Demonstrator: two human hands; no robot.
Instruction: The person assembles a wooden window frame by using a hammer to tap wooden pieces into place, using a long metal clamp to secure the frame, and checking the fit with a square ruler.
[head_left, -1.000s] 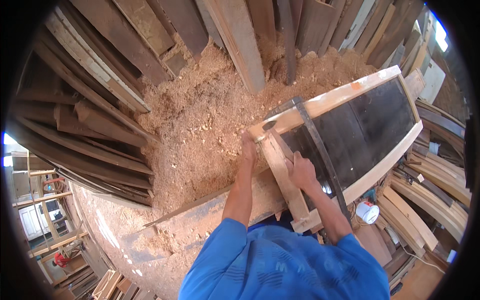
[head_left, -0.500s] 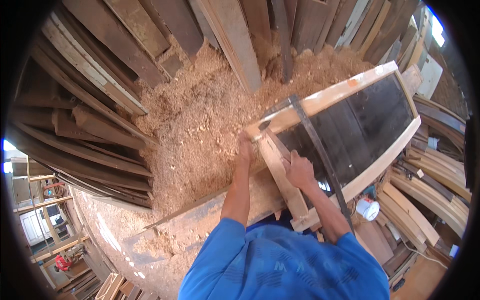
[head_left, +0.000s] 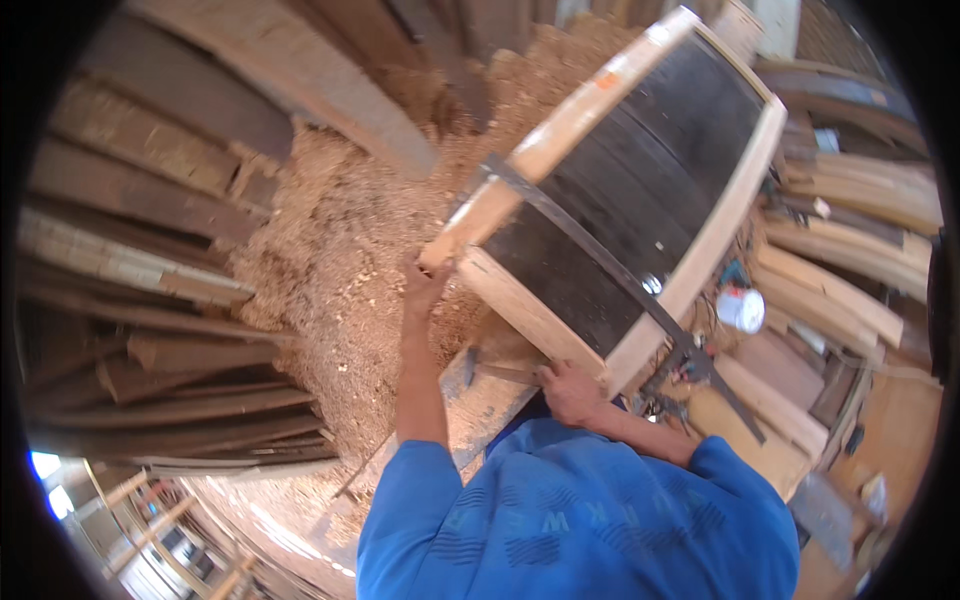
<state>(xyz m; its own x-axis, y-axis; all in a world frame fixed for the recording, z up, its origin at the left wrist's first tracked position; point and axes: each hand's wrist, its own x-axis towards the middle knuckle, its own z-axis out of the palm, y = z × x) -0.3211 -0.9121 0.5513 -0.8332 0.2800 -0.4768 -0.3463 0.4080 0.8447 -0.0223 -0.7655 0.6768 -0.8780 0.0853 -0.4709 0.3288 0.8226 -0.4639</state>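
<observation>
My left hand (head_left: 424, 284) grips the near left corner of a pale wooden frame (head_left: 550, 150), its fingers curled around the end of the long rail. My right hand (head_left: 574, 392) is closed on the handle of a hammer (head_left: 505, 374), low beside the frame's near end rail (head_left: 530, 310). The hammer's head points left, apart from the wood. A dark metal bar clamp (head_left: 590, 245) lies across the frame, over the black surface (head_left: 650, 140) inside it.
Wood shavings (head_left: 340, 220) cover the ground on the left and ahead. Stacked boards (head_left: 150, 360) line the left side. A white bucket (head_left: 741, 310) stands to the right, with curved timber pieces (head_left: 830, 285) beyond it. Below my left hand runs a worn plank (head_left: 490, 405).
My right hand has brought the hammer from the left corner down toward me, along the near rail. My left hand stays at the corner. The whole view has turned.
</observation>
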